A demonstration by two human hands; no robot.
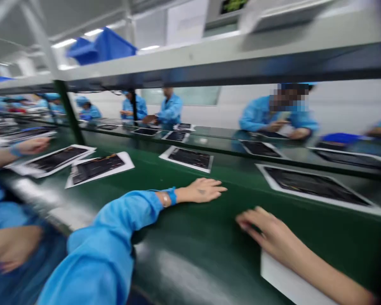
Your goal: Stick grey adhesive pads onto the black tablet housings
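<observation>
Dark panels, four on the near green table, lie on white sheets: two at ten o'clock, one at twelve, one at two. One long shelf crosses above; two blue bins sit at eleven. The left hand, fingers slightly spread, is nearest twelve's panel; the right hand nears a bare white sheet, three o'clock, fingers bent together, any pinch unclear.

Gap on green surface between left hand and right hand. Obstacles: dark panels on white sheets beyond, white sheet by right forearm, shelf spanning above.
</observation>
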